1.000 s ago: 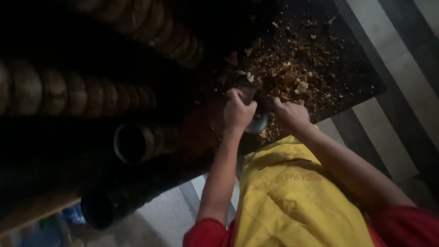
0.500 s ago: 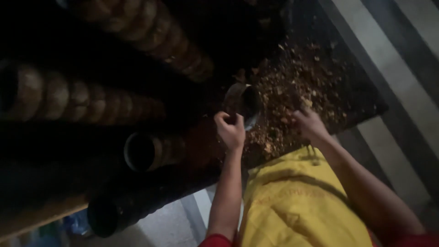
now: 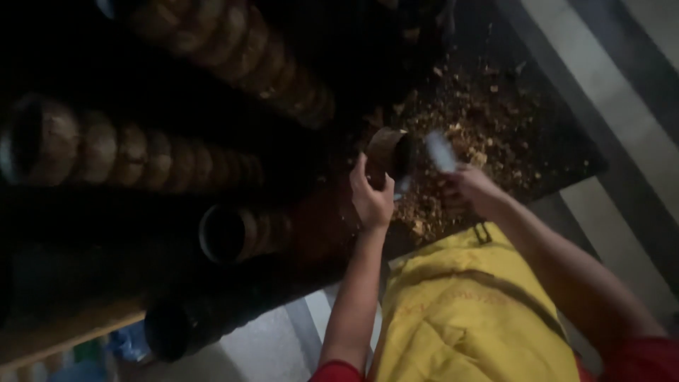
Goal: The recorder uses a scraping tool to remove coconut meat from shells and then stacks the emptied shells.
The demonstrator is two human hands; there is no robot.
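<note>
Left hand [image 3: 371,201] grips a brown coconut shell cup [image 3: 387,152] by its outer wall, fingers wrapped round it, above the bench's near edge by the shavings pile [image 3: 481,134]. Right hand [image 3: 470,189] is closed on a pale blurred blade tool [image 3: 440,151]. Shell looks light, stiff, rough, likely brittle at the rim; the wall seems the best hold.

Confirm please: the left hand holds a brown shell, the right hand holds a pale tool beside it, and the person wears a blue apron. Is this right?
Not quite: the apron is yellow, as the head view shows. The left hand does hold the brown shell, and the right hand holds the pale tool beside it.
</note>
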